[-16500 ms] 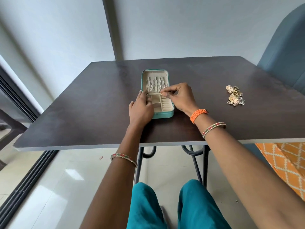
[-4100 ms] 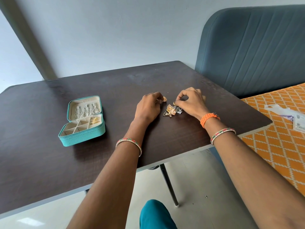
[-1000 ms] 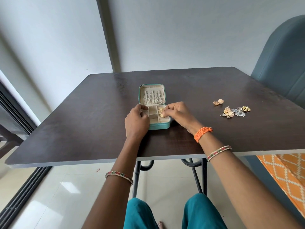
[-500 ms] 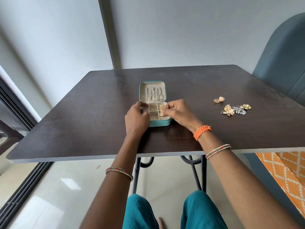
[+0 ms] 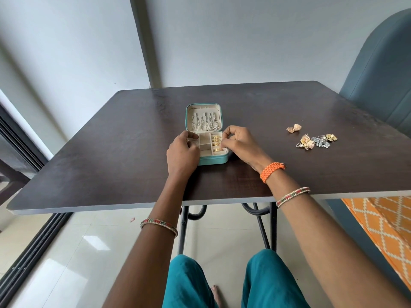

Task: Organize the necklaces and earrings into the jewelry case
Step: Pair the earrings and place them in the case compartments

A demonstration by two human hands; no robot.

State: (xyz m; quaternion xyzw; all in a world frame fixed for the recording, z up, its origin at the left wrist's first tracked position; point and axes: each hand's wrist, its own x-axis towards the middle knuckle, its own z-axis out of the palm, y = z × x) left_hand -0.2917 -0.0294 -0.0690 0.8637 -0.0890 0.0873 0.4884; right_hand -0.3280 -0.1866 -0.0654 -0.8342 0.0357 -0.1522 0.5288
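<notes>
The left hand point(image 5: 182, 152) rests curled on the left edge of the open teal jewelry case point(image 5: 208, 138), gripping it. The right hand point(image 5: 239, 143) pinches its fingers point(image 5: 224, 142) together over the gold earrings point(image 5: 216, 143) in the right compartment; whether they hold one is unclear. Necklaces point(image 5: 205, 123) hang in the lid. More earrings point(image 5: 313, 141) lie well to the right on the dark tabletop point(image 5: 111, 152), near a grey wall point(image 5: 244, 41).

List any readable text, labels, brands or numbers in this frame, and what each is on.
None readable in the head view.
Jewelry case: no logo or label shows on its teal shell or cream lining.
Table: bare dark top, no markings.
Loose earrings: no tags.
Orange cloth: a diamond pattern only, no lettering.
</notes>
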